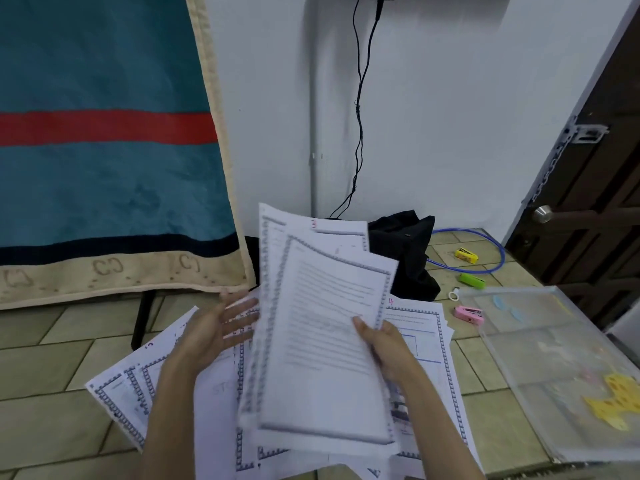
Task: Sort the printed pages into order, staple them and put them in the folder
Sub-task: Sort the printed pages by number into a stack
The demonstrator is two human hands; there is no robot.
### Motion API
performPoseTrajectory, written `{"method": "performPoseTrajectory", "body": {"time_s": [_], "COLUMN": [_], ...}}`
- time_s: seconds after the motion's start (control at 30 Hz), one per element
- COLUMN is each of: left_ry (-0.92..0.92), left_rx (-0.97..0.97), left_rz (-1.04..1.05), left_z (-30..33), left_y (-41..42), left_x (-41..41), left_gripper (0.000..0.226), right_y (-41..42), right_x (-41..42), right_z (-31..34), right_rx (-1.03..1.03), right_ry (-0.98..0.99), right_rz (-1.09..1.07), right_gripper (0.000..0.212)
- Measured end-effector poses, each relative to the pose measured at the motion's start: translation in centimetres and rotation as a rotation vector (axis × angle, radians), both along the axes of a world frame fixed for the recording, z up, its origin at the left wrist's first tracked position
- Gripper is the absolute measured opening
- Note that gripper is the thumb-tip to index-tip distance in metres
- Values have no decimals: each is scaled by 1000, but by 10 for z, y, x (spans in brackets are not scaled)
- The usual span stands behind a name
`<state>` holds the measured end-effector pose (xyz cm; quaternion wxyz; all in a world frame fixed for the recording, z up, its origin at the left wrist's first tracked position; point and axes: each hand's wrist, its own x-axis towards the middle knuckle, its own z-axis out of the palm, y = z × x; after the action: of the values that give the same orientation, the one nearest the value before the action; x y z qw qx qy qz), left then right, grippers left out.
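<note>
Pages [322, 341] form a loose, uneven sheaf lifted off the tiled floor [52, 358], sheets fanned and blurred, top edges pointing to 12 o'clock. Right hand [384, 344] grips the sheaf at its 3 o'clock edge, thumb on the front sheet, fingers behind. Left hand [214, 327] is open, fingers spread, just beside the sheaf's 9 o'clock edge; contact with the paper cannot be told. More sheets [138, 393] lie scattered on the floor beneath and at 8 o'clock of the sheaf; one at 3 o'clock bears a handwritten 4. Folder [561, 368], clear plastic with yellow shapes inside, lies flat on the floor at 3 to 4 o'clock of the sheaf, apart from it. Pink stapler [469, 315] sits at the folder's near corner, at 2 o'clock of the sheaf. Green stapler [471, 281] and yellow stapler [466, 255] lie further off toward 1 o'clock. Black bag [405, 251] rests against the wall behind the sheaf.
</note>
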<state>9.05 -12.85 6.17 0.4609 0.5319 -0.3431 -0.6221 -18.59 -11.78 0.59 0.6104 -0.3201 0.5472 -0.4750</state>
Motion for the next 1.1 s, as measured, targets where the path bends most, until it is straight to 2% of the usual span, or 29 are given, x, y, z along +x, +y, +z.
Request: {"method": "performPoseTrajectory", "body": {"time_s": [0.1, 0.2, 0.3, 0.37, 0.47, 0.53, 0.6, 0.67, 0.73, 0.77, 0.83, 0.87, 0.9, 1.0, 1.07, 1.1], "left_ry": [-188, -268, -328, -365, -364, -362, -388, -420, -424, -414, -397, -406, -422, -368, -301, -268], "left_rx": [63, 154, 213, 220, 216, 204, 189, 170, 149, 152, 156, 154, 152, 117, 81, 55], "left_rz": [-92, -212, -287, -324, -344, -352, -356, -372, -392, -391, -389, -387, -385, -288, -209, -174], "left_z": [-13, -25, -39, -50, -57, -58, -59, -58, -59, -60, -61, -63, -62, -60, -57, -58], "left_y": [0, -1, -4, -5, -3, -1, 1, 3, 3, 3, 2, 1, 0, 0, 1, 0], "left_x": [-24, -56, -83, -97, -112, -117, -120, -121, -123, -122, -120, -117, -115, -107, -98, -89], "left_gripper": [24, 32, 36, 27, 4, 7, 20, 27, 22, 18, 9, 13, 20, 24, 41, 40], "right_y": [9, 25, 31, 30, 27, 26, 27, 30, 34, 35, 34, 34, 35, 38, 34, 31], "right_x": [-54, -104, -121, -116, -102, -95, -87, -75, -68, -67, -71, -75, -78, -71, -57, -49], "right_z": [5, 0, -18, -21, -15, -15, -17, -14, -12, -8, 0, 3, 8, 19, 22, 20], "right_rx": [15, 56, 204, 233, 191, 143, 90, 43, -20, -36, -64, -84, -109, -141, -151, -160], "right_ry": [254, 525, 713, 805, 780, 781, 824, 863, 783, 743, 676, 609, 525, 258, 253, 318], "right_rz": [-136, -241, -233, -213, -195, -241, -325, -365, -371, -349, -197, -109, -27, 103, 125, 132], "right_gripper": [22, 13, 26, 31, 32, 33, 40, 54, 67, 64, 33, 20, 16, 23, 26, 24]}}
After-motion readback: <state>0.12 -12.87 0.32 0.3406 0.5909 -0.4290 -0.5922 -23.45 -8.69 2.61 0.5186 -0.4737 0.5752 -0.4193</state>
